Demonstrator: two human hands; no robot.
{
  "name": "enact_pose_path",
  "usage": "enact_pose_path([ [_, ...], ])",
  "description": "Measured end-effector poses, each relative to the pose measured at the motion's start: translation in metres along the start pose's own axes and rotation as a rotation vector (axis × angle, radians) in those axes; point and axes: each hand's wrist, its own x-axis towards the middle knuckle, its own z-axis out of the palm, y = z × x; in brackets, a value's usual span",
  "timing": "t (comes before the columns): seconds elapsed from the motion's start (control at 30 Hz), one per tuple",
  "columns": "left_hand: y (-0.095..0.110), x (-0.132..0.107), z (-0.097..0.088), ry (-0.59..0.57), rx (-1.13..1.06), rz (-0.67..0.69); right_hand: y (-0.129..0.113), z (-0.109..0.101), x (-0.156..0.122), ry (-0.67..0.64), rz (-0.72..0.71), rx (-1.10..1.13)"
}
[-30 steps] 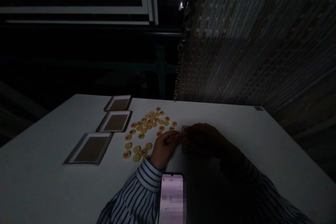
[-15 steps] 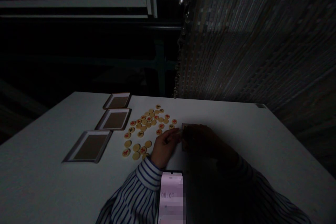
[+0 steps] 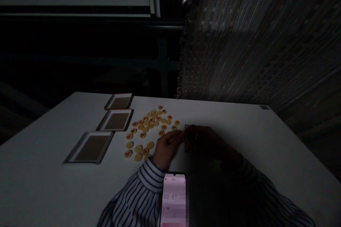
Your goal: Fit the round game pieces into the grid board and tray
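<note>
My left hand is closed in a pinch, its fingertips meeting those of my right hand over the white table. Deep shadow covers my right hand; its fingers look curled inward. What sits between the two sets of fingertips is too dark and small to name. Partly under my right hand lies a flat, pale-edged rectangular thing, mostly hidden. Just left of my hands, round xiangqi pieces are scattered, some with red or black characters up, others plain side up.
On the left, three shallow rectangular trays or lids form a row going back. A lit phone showing a timer lies between my forearms. A bead or string curtain hangs behind the table at right. A small label marks the far right corner.
My fingertips have shifted slightly, staying together in the same spot. The phone's timer now reads 00:07. The pieces and trays have not moved.
</note>
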Motion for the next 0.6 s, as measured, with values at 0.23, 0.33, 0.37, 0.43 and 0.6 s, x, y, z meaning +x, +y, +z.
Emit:
enact_pose_path([
  [0.23,-0.0044,0.0018,0.0004,0.030,-0.018,-0.012,-0.0039,-0.0005,-0.0003,0.027,-0.045,-0.080],
  [0.33,-0.0063,0.0022,0.0011,0.039,-0.018,-0.014,-0.0047,-0.0022,0.0003,0.027,-0.086,-0.120],
  [0.37,-0.0065,0.0022,0.0014,0.044,-0.020,-0.015,-0.0041,-0.0023,0.0002,0.030,-0.091,-0.126],
  [0.43,-0.0066,0.0020,0.0019,0.044,-0.028,-0.023,-0.0022,-0.0017,-0.0002,0.029,-0.096,-0.141],
  [0.6,-0.0068,0.0017,0.0006,0.050,0.022,0.000,0.0025,-0.0002,-0.0018,0.035,-0.100,-0.259],
])
